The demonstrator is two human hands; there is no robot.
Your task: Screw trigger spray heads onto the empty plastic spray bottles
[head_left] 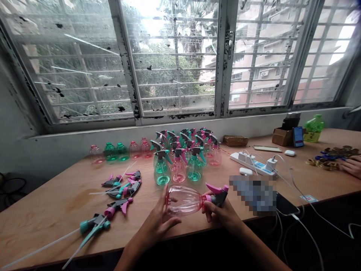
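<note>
A clear pink spray bottle lies on its side in the air just over the table's front edge, its base to the left. My right hand grips it at the neck, fingers closed around the pink collar below the grey and pink spray head. Against the base, my left hand cups the bottle, thumb stretched underneath it. Several loose spray heads with thin tubes lie to the left. Just behind the held bottle stand several green and pink spray bottles with heads on.
Headless bottles line the wall at left. On the right are a power strip with chargers and cables, phones, a cardboard box and a green jug. Another person's hand rests at the far right edge.
</note>
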